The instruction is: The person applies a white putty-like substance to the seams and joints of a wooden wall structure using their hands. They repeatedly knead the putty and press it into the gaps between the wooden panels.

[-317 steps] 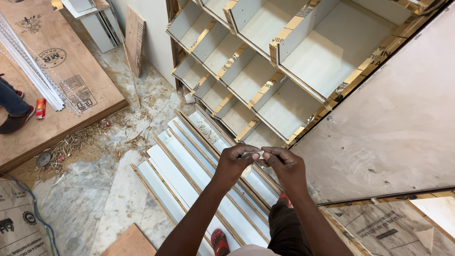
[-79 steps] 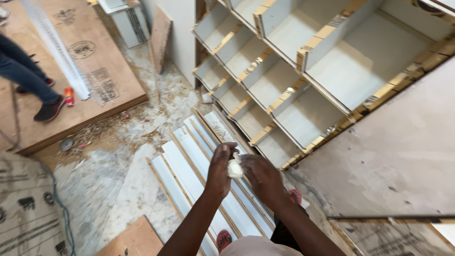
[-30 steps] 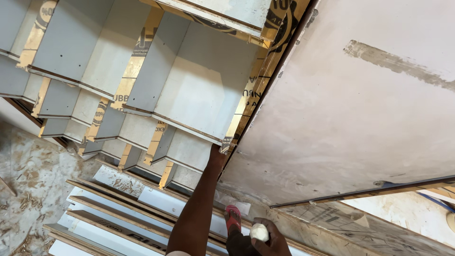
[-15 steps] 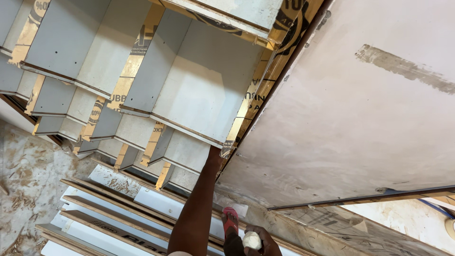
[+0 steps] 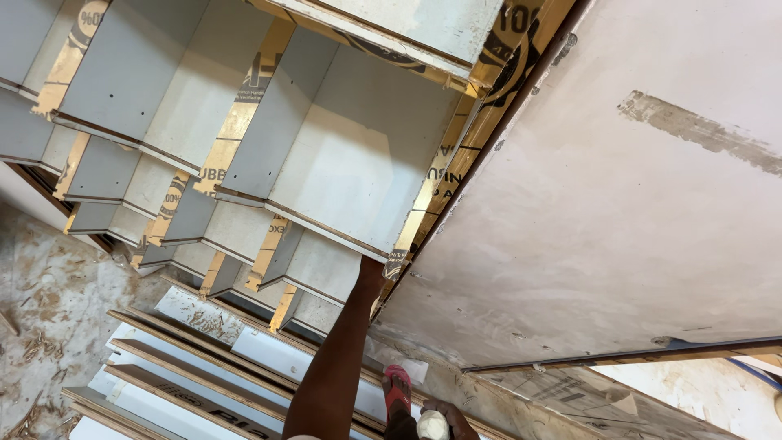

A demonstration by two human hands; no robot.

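Dusty floor, one white lump [image 5: 432, 424] in right hand [image 5: 446, 417]

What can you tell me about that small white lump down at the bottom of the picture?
The white lump is a small, rounded, off-white ball with a soft, putty-like look; its material cannot be told for sure. It sits in the right hand, cupped by the fingers, low at the frame's bottom edge, partly cut off. It lies beside a red sandal, above the dusty floor, apart from the cabinet.

- One head-worn camera looks steeply down, close along the white shelf unit [image 5: 326, 163].
- The floor [image 5: 49, 277] lies well below, lower left.
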